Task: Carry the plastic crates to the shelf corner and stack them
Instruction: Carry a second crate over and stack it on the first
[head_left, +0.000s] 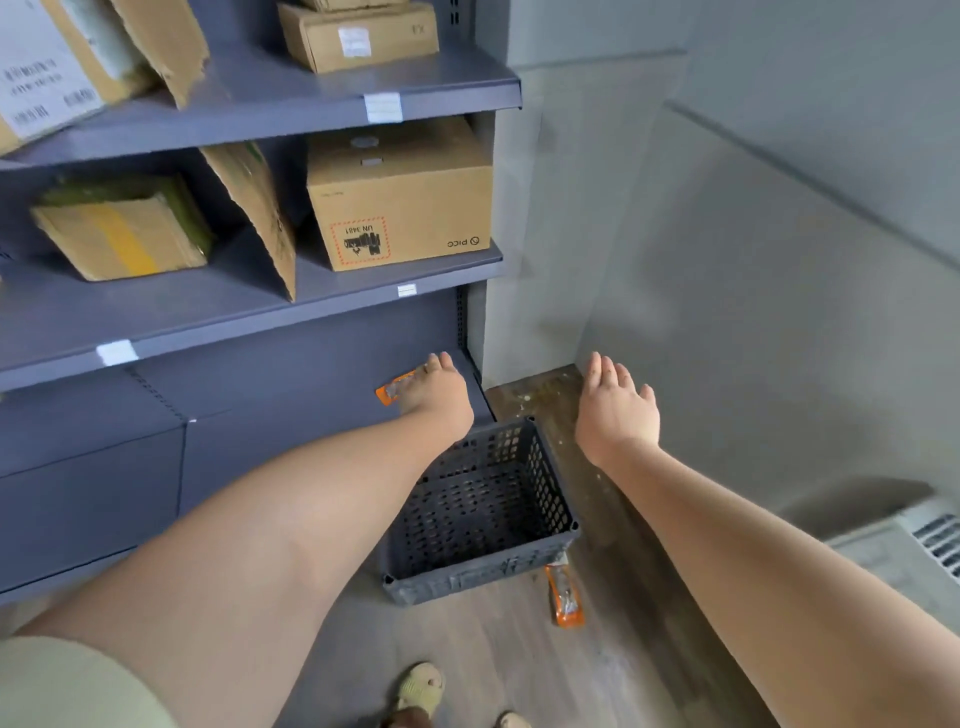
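Note:
A dark grey perforated plastic crate stands on the wooden floor against the end of the grey shelf unit, in the corner by the wall. It looks empty. My left hand hovers above the crate's far left corner with fingers extended, holding nothing. My right hand is stretched out to the right of the crate, above the floor strip, fingers apart and empty. Both hands are apart from the crate. My left forearm hides the crate's left wall.
An orange packet lies on the floor at the crate's near right corner; another orange packet lies on the bottom shelf behind my left hand. Cardboard boxes fill the upper shelves. A white vent unit sits at right. My sandalled foot is below.

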